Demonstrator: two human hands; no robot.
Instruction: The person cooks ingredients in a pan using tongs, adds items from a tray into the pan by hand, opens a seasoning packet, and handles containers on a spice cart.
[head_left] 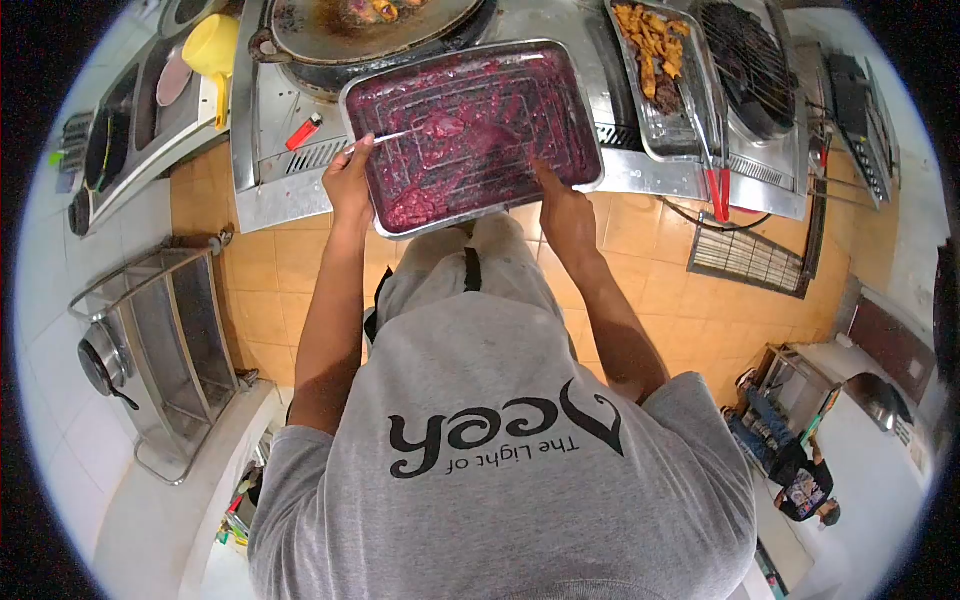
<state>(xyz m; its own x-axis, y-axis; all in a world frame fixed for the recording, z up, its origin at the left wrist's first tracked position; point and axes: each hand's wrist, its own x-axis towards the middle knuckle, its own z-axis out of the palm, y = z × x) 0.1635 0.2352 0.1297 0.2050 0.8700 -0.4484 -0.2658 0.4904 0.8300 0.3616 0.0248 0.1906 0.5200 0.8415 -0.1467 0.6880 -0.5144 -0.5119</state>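
Metal is walling the tray [480, 212], which is spanning the desk's [270, 205] near edge, likely weighing much, its slick red load probably sliding if tipped; opposite rims are offering the surest hold. The left hand [350, 182] is pinching a thin tool [393, 136] by the left rim; whether the right hand's [568, 220] fingers are gripping, I cannot tell. The pan [320, 25] is crowding the far edge; some room is showing rightward.

A: Site type, what are we seeing?
B: A kitchen: a wide wok [322, 30] is sitting on a steel counter [275, 205], a wire grate [742, 55] is covering a round burner [768, 124], browned food [650, 40] is lying in a metal tray [680, 132]
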